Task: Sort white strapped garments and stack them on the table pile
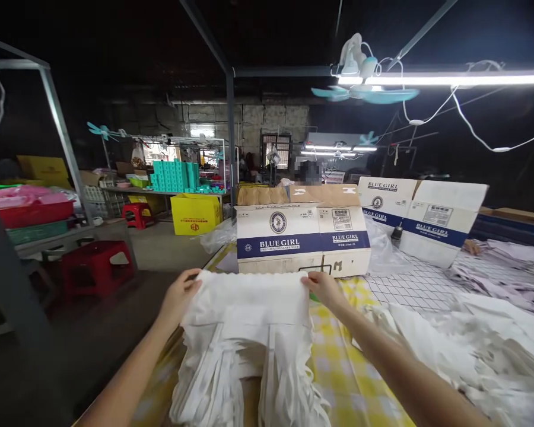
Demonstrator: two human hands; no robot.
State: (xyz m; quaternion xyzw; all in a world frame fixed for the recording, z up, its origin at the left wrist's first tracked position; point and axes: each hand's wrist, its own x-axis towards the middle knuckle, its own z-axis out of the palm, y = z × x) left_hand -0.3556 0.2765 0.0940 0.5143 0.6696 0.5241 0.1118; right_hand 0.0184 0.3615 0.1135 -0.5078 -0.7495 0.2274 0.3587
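Observation:
A white cloth garment piece (253, 293) with a wavy top edge and straps is stretched between my two hands. My left hand (183, 295) pinches its upper left corner. At the upper right corner, my right hand (323, 289) grips the edge between thumb and fingers. Below it lies a stack of similar white pieces with ruffled sides and long straps (211, 379), on a yellow checked cloth (338, 362). The exact layer where the held piece meets the stack cannot be made out.
Beer cartons (278, 240) stand just beyond my hands, with an opened-out carton (445, 219) behind right. Loose white fabric (463, 344) is heaped at right. Red stools (98, 270) and a yellow box (196, 214) stand at left. A blue fan (365, 93) hangs overhead.

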